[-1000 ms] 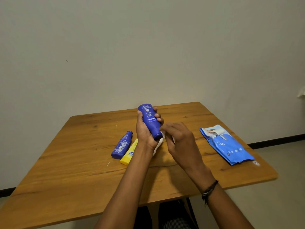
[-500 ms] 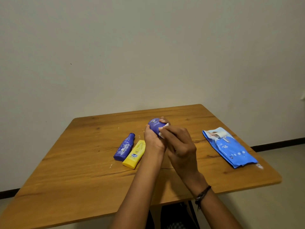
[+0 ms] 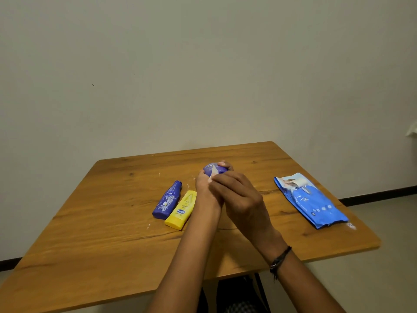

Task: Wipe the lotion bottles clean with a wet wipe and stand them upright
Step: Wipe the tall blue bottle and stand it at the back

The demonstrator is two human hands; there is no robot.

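Wiping stage, mid-counter (image 3: 316, 249). The left hand (image 3: 204, 186) curls its fingers round the large blue bottle (image 3: 214, 169), one end turned toward the viewer so that face is open to cleaning. The right hand (image 3: 241, 197), fingers bent, pinches the wet wipe (image 3: 211, 178) against it; only a white sliver shows, so this grip is likely rather than certain. At 8 o'clock, the small blue bottle (image 3: 168, 199) and yellow tube (image 3: 181, 210) lie flat, touching, not yet stood upright. The wipe pack (image 3: 309, 199) lies at 3 o'clock, within reach.
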